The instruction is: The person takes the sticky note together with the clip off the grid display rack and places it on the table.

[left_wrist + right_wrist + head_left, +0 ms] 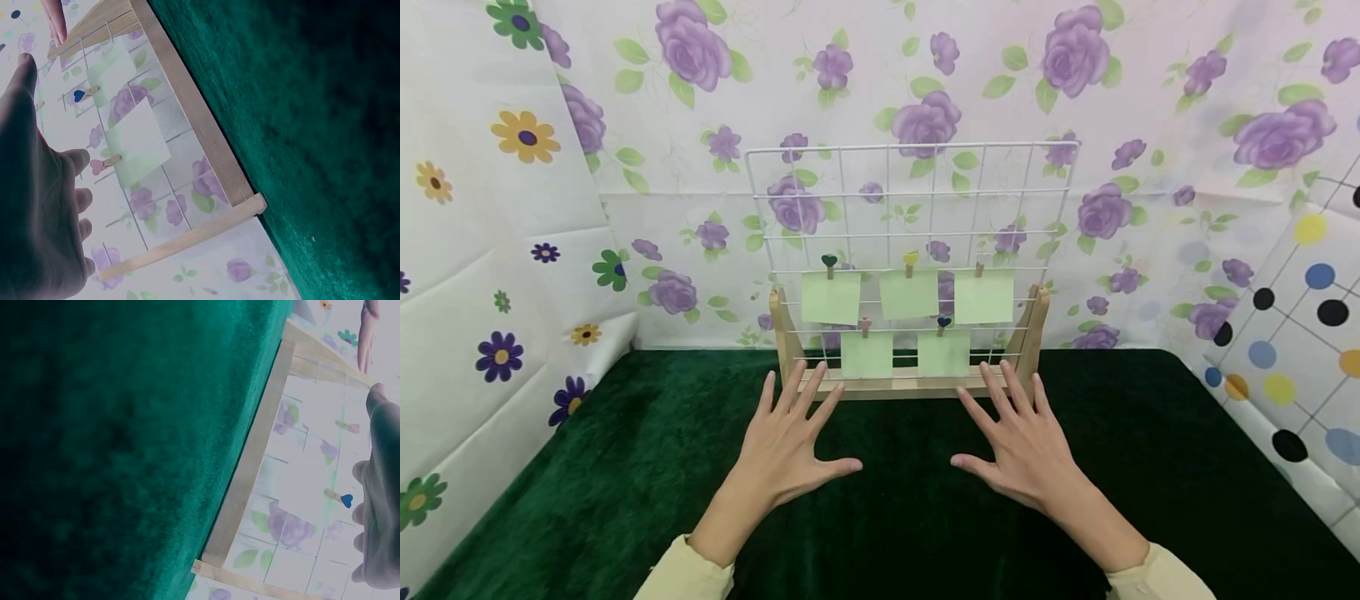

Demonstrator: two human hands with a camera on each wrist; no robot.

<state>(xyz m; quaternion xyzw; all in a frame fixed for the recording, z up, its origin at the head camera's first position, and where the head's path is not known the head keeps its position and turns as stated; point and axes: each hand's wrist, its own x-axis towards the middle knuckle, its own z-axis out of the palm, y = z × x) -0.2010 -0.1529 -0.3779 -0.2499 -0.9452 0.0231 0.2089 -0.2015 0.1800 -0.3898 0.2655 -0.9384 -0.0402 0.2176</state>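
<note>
My left hand [786, 446] and right hand [1022, 446] are held out with fingers spread, and neither holds anything. In front of them stands a white wire grid [910, 193] in a wooden stand [898, 386]. Several pale green paper notes hang on it in two rows, among them an upper left note [831, 302] and a lower right note [943, 357]. Small heart-topped clothespins hold them: a green clothespin [830, 263], a yellow clothespin [911, 262], a whitish one at the upper right, a pink clothespin [105, 164] and a dark blue clothespin [340, 498].
A dark green velvety cloth [625, 467] covers the table. Behind the grid hangs a curtain [1150, 50] with purple roses. Flower-patterned sheeting [460, 275] borders the left side, and dotted sheeting [1292, 333] borders the right.
</note>
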